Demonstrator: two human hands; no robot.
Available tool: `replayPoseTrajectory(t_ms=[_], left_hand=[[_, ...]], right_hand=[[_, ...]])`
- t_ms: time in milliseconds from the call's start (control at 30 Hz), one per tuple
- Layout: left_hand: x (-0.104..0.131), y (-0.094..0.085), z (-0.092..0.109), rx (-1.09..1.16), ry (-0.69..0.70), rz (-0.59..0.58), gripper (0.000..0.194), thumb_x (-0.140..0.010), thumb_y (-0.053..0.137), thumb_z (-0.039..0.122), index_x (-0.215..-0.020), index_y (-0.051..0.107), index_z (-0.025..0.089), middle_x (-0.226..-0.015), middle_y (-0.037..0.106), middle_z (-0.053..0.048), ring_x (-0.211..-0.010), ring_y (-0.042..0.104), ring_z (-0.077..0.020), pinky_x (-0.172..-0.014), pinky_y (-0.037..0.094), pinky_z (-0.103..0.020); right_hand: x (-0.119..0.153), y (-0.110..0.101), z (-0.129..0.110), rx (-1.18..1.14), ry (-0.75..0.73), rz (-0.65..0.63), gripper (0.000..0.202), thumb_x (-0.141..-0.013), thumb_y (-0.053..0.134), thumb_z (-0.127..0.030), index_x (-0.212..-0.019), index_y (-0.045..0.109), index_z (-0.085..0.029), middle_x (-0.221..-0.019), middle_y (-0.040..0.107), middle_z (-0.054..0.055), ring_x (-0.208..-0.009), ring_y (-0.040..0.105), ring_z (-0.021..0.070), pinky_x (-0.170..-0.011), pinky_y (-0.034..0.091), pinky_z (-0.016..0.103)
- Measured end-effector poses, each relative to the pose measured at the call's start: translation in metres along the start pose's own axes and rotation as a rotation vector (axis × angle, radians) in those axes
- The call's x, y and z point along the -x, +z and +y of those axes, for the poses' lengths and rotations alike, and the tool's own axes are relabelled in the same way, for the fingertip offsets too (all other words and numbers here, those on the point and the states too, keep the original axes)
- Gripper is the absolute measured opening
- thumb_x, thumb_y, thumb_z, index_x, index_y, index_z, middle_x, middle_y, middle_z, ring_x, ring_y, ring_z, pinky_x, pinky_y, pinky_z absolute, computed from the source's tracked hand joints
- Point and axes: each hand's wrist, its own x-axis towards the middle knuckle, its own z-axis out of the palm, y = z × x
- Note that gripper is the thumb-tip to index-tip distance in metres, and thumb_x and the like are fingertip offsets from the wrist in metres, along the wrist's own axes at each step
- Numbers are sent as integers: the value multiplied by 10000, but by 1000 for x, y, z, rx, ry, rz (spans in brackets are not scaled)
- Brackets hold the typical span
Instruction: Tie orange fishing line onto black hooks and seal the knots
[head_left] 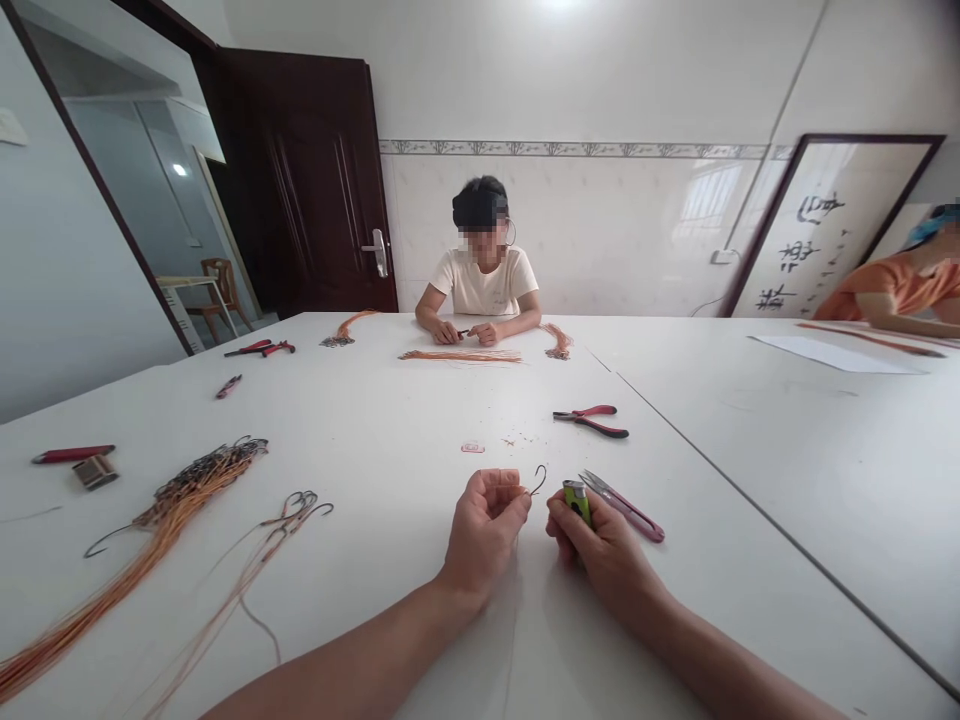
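Note:
Between thumb and fingers, my left hand [489, 525] pinches a dark fish hook [541, 478], its bend sticking out toward the right. A thin orange line seems to run by the fingertips. My right hand [600, 535] is closed around a green lighter [577, 500] with a metal top, close to the hook but apart from it. I cannot make out a flame. Just beyond the right hand lies a pair of thread snips [626, 508] with pinkish handles, partly covered by the hand.
Red-handled pliers [592, 420] lie ahead. To the left are a large bundle of hooks on orange lines [199, 490], a smaller hook bunch [289, 515], a thread spool [94, 471] and a red tool [73, 454]. A person [484, 270] sits opposite; another [907, 280] sits right.

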Motion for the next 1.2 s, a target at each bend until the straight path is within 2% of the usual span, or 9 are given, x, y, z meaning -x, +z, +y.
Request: replayPoseTrajectory(t_ms=[67,167,233,333,500,700,933,1200], left_hand=[[0,-1,2,0,-25,24,243,-707,595,270,-915,494,195,-784,561,-13,-744,532,-124,-682,413,-258],[0,-2,3,13,-48,33,250,-704,601,287,-915,503,197,-798,571,-17,-750,536,-125,-667,406,-246],[0,-2,3,17,-45,30,255,-697,610,298,-911,514,196,-807,582,-22,-755,542,-130,-658,405,-243],[0,-3,2,23,-29,23,264,-685,623,309,-899,527,189,-810,595,-31,-749,549,-134,-645,407,-239],[1,-2,2,38,-23,22,267,-668,642,318,-874,537,183,-790,598,-27,-723,555,-130,-643,422,-242],[1,0,1,58,18,7,265,-664,643,302,-874,544,174,-795,593,-32,-741,555,-132,-687,436,-264],[2,0,1,45,23,-13,254,-667,643,299,-870,542,183,-779,593,-19,-747,560,-128,-705,442,-268],[2,2,3,47,20,-19,256,-658,653,275,-864,536,177,-766,593,-20,-738,563,-130,-701,447,-265]], right_hand=[[1,-2,-2,-7,15,-10,359,-798,407,-497,-657,433,-168,-505,404,-47,-427,364,60,-434,307,189],[3,-4,-6,-44,91,-10,398,-806,328,-551,-759,465,-180,-503,361,-60,-387,294,53,-383,259,186],[4,-5,-8,-96,132,14,423,-809,293,-567,-793,474,-185,-534,378,-50,-411,305,57,-384,255,181],[5,-5,-9,-121,147,27,432,-805,299,-564,-724,468,-175,-539,386,-37,-445,336,66,-403,267,180],[3,-5,-10,-36,165,-33,420,-818,291,-519,-657,456,-168,-477,373,-37,-386,293,62,-378,238,192],[3,-5,-12,-9,183,-42,517,-803,229,-584,-564,411,-164,-409,331,-39,-337,246,53,-350,184,194],[-1,-4,-15,53,188,-40,541,-778,268,-617,-490,350,-166,-393,295,-43,-350,224,52,-364,170,201],[-2,-4,-13,81,160,-33,468,-812,282,-497,-484,364,-174,-387,317,-39,-342,245,65,-369,204,215]])
